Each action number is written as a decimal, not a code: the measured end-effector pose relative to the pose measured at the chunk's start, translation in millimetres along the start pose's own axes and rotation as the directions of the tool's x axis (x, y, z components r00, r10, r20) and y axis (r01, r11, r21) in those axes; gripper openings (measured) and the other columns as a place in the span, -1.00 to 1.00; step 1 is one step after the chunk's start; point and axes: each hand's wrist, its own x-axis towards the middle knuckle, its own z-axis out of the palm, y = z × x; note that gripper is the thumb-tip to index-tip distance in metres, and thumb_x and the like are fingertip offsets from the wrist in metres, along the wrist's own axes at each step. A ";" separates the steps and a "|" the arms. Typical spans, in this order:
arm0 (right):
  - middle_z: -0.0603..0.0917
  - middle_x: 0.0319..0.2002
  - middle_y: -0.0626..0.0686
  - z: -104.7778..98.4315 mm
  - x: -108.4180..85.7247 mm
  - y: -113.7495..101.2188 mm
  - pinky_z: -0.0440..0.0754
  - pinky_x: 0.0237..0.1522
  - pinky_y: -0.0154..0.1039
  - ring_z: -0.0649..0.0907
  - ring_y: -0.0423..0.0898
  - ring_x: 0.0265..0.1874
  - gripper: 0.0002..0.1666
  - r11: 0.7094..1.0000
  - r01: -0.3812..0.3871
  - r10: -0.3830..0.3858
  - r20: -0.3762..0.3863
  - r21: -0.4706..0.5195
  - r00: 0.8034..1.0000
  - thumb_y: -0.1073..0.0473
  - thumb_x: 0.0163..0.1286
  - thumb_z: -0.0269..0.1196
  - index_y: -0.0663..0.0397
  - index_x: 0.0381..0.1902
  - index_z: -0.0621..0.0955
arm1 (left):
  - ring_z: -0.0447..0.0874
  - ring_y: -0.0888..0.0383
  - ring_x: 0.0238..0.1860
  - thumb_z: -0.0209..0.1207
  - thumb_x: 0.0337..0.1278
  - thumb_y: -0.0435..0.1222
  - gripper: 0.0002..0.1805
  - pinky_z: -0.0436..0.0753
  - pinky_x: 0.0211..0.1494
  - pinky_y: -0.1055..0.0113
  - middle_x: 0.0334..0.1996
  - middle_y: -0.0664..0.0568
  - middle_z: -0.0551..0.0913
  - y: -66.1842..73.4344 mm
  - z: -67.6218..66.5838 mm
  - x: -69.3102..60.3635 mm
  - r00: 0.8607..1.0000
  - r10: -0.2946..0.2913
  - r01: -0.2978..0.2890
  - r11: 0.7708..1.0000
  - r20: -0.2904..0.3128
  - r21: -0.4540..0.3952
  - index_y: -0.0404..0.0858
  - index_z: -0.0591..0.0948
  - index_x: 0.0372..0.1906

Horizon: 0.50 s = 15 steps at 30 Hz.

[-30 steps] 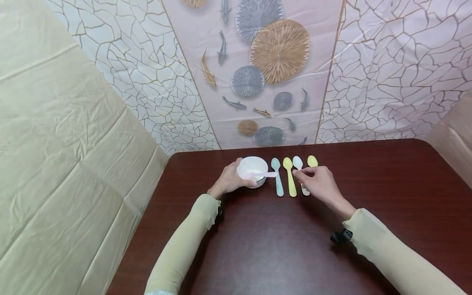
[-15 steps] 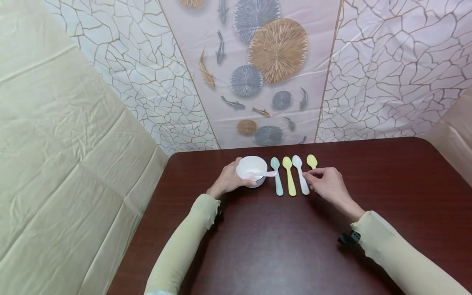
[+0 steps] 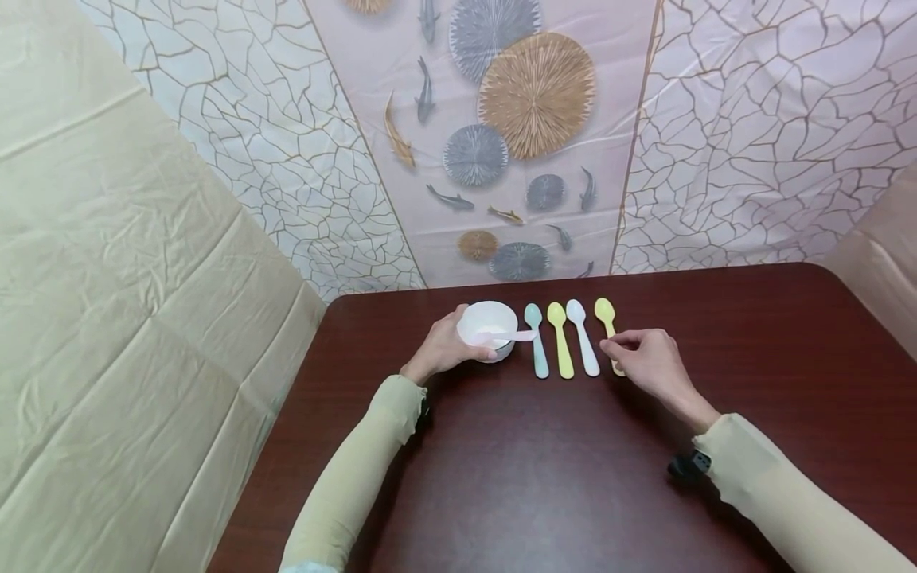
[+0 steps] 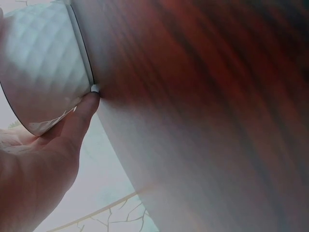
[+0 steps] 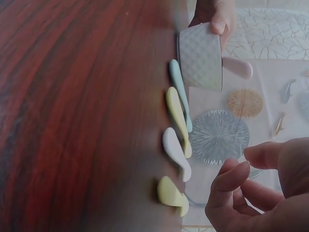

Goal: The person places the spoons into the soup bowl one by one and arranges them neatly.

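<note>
Since a second ago, the right hand [image 3: 652, 362] has moved rightward from the slender white spoon [image 3: 583, 338] to above the rightmost pale-yellow spoon [image 3: 605, 310] on the glossy dark-red table [image 3: 516, 461], its fingers loosely bent and holding nothing. The left hand [image 3: 444, 346] grips the round, white, diamond-patterned bowl [image 3: 483, 312], a pale-pink spoon handle [image 3: 521, 336] jutting over its rim.

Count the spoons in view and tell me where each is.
5: a pink spoon in the bowl; then, left to right on the table, a teal spoon, a yellow spoon, a white spoon and a second yellow spoon partly hidden by the right hand.
</note>
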 end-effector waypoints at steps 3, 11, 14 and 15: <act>0.88 -0.34 0.16 -0.1 0.0 4.0 0.51 -0.35 -0.30 0.64 -0.24 -0.45 -0.57 1.000 0.010 -0.011 -0.006 -0.018 1.000 0.01 0.54 0.39 0.31 0.03 0.82 | 0.71 -0.10 0.18 0.72 -0.15 0.04 0.03 0.67 0.29 0.03 0.23 -0.17 0.73 0.0 0.0 0.1 1.000 -0.004 0.004 1.000 0.003 -0.002 -0.16 0.47 0.45; 0.88 -0.36 0.12 -1.6 1.3 13.3 0.53 -0.30 -0.28 0.67 -0.16 -0.37 -0.63 0.997 0.026 -0.027 -0.025 -0.070 0.999 0.02 0.50 0.41 0.25 -0.05 0.85 | 0.72 -0.07 0.15 0.70 -0.15 0.06 0.02 0.67 0.25 0.07 0.20 -0.15 0.74 0.4 0.3 -0.7 1.000 -0.010 0.010 1.000 -0.001 0.009 -0.16 0.48 0.44; 0.88 -0.37 0.11 -2.4 1.8 15.4 0.53 -0.31 -0.28 0.67 -0.17 -0.40 -0.64 0.996 0.036 -0.039 -0.034 -0.081 0.999 0.03 0.48 0.42 0.26 -0.07 0.85 | 0.72 -0.07 0.16 0.71 -0.14 0.04 0.02 0.67 0.26 0.06 0.21 -0.15 0.74 0.5 0.3 0.0 1.000 -0.010 0.010 1.000 0.001 0.001 -0.15 0.48 0.45; 0.88 -0.37 0.11 -2.6 2.1 15.9 0.54 -0.32 -0.28 0.66 -0.18 -0.40 -0.63 0.996 0.040 -0.043 -0.037 -0.085 0.998 0.03 0.47 0.43 0.26 -0.07 0.85 | 0.72 -0.08 0.16 0.71 -0.14 0.03 0.02 0.66 0.26 0.05 0.21 -0.15 0.74 0.6 0.3 0.3 1.000 -0.009 0.009 1.000 0.001 0.000 -0.15 0.47 0.45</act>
